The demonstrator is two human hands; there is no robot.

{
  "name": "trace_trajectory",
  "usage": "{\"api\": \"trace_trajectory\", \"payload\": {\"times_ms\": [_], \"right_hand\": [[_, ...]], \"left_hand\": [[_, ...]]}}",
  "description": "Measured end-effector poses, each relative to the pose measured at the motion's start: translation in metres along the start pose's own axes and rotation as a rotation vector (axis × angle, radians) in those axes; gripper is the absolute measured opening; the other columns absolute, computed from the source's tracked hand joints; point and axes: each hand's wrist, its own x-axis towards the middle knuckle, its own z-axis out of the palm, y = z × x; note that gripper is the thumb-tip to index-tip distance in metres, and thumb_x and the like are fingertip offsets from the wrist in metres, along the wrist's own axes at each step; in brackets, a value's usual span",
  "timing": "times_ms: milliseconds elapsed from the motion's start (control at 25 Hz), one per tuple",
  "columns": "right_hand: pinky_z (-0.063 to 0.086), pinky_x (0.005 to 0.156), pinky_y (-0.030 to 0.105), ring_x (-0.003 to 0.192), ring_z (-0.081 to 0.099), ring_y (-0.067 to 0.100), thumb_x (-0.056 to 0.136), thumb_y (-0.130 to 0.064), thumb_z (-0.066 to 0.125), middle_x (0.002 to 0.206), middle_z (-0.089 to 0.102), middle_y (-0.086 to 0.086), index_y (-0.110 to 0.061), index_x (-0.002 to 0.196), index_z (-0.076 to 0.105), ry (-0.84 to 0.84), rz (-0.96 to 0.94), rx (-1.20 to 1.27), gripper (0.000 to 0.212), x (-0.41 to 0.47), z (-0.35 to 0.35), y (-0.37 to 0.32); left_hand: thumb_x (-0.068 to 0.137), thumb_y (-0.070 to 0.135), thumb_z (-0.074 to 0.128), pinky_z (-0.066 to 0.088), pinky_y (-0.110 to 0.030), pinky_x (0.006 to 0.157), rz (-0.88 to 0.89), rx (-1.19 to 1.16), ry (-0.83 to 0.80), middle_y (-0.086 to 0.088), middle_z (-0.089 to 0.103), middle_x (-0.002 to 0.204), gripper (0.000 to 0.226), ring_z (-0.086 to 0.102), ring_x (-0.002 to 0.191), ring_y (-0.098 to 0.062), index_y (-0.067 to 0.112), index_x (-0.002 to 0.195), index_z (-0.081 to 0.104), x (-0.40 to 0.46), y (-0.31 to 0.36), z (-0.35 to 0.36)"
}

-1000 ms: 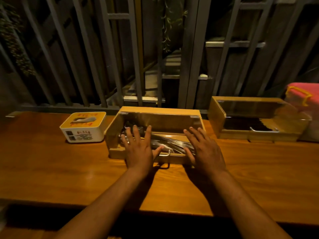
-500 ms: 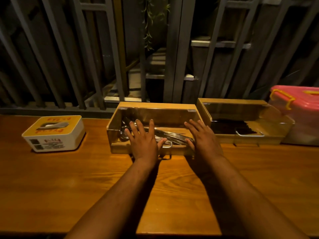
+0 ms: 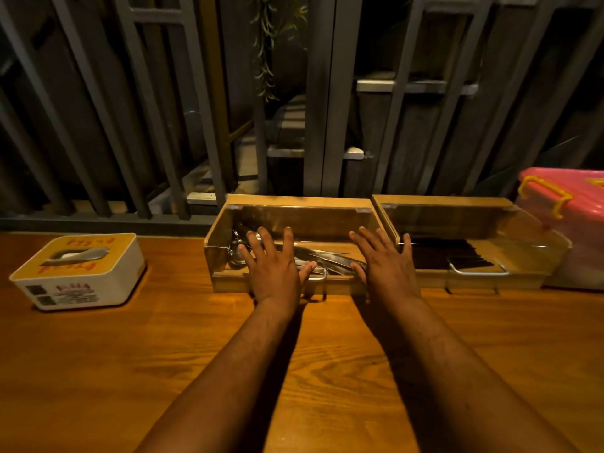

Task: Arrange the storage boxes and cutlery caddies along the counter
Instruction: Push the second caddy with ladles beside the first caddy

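left hand [image 3: 273, 268], right hand [image 3: 387, 266] – flat, fingers spread, gripping nothing, on clear-lidded wooden cutlery caddy [image 3: 225, 233] | metal cutlery [image 3: 330, 258] inside – counter [image 3: 98, 371] back edge

I see the wooden desk [image 3: 98, 371] carrying a tissue box [image 3: 78, 273], two touching cutlery caddies [image 3: 294, 210] [image 3: 457, 204], and a pink storage box [image 3: 568, 191].

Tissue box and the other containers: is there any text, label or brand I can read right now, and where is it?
Tissue box, top: orange lettering, upside down to the camera, too blurred to read.
Tissue box, front face: red brand word, small print below and two dark squares, all too small to read.
Cutlery caddy, second caddy, pink storage box: no text visible.
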Motion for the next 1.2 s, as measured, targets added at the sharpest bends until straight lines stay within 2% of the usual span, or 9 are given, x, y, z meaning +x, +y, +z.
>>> {"api": "trace_trajectory", "payload": {"times_ms": [240,600,840,960,1080,1200], "right_hand": [[0.0,0.117,0.062,0.153,0.005,0.025,0.099,-0.048,0.041,0.166,0.01,-0.002,-0.036,0.155,0.009,-0.02,0.045,-0.013,0.065,0.009,0.007,0.001],[0.004,0.119,0.061,0.153,0.003,0.025,0.099,-0.046,0.043,0.166,0.01,-0.003,-0.035,0.155,0.012,-0.021,0.043,0.049,0.064,0.015,0.013,0.009],[0.006,0.118,0.063,0.153,0.003,0.03,0.099,-0.049,0.043,0.167,0.005,0.001,-0.032,0.156,0.008,-0.133,0.064,-0.039,0.069,0.016,-0.008,-0.004],[0.008,0.118,0.062,0.152,0.009,0.031,0.097,-0.056,0.039,0.166,0.008,0.005,-0.031,0.155,0.014,-0.133,0.111,-0.027,0.068,0.008,-0.023,-0.025],[0.015,0.119,0.058,0.149,0.022,0.028,0.096,-0.057,0.041,0.162,0.026,0.004,-0.032,0.151,0.028,-0.025,0.087,0.103,0.062,-0.007,-0.031,-0.068],[0.019,0.119,0.055,0.145,0.031,0.024,0.095,-0.053,0.047,0.155,0.039,0.001,-0.032,0.146,0.038,0.048,-0.017,0.259,0.056,-0.023,-0.033,-0.134]], "left_hand": [[0.085,0.08,0.033,0.011,-0.063,0.12,0.031,-0.008,0.004,-0.024,0.012,0.162,0.091,0.006,0.15,-0.047,0.03,0.157,0.009,0.017,0.003,0.007],[0.087,0.079,0.031,0.008,-0.063,0.119,0.01,0.001,0.003,-0.024,0.011,0.162,0.089,0.005,0.15,-0.047,0.029,0.157,0.009,0.019,0.012,0.01],[0.089,0.075,0.038,0.008,-0.059,0.12,0.116,-0.045,-0.119,-0.023,0.005,0.164,0.088,0.002,0.15,-0.046,0.031,0.158,0.005,0.017,-0.007,-0.01],[0.094,0.065,0.043,0.008,-0.054,0.122,0.159,-0.181,-0.099,-0.017,0.009,0.165,0.074,0.002,0.152,-0.039,0.033,0.156,0.019,0.003,-0.03,-0.03],[0.096,0.052,0.048,0.023,-0.051,0.119,0.185,-0.226,0.016,-0.009,0.033,0.157,0.055,0.021,0.148,-0.03,0.032,0.147,0.041,-0.027,-0.061,-0.049],[0.095,0.047,0.053,0.031,-0.046,0.113,0.151,-0.232,0.062,-0.004,0.043,0.148,0.049,0.033,0.139,-0.025,0.032,0.14,0.048,-0.052,-0.113,-0.067]]}}
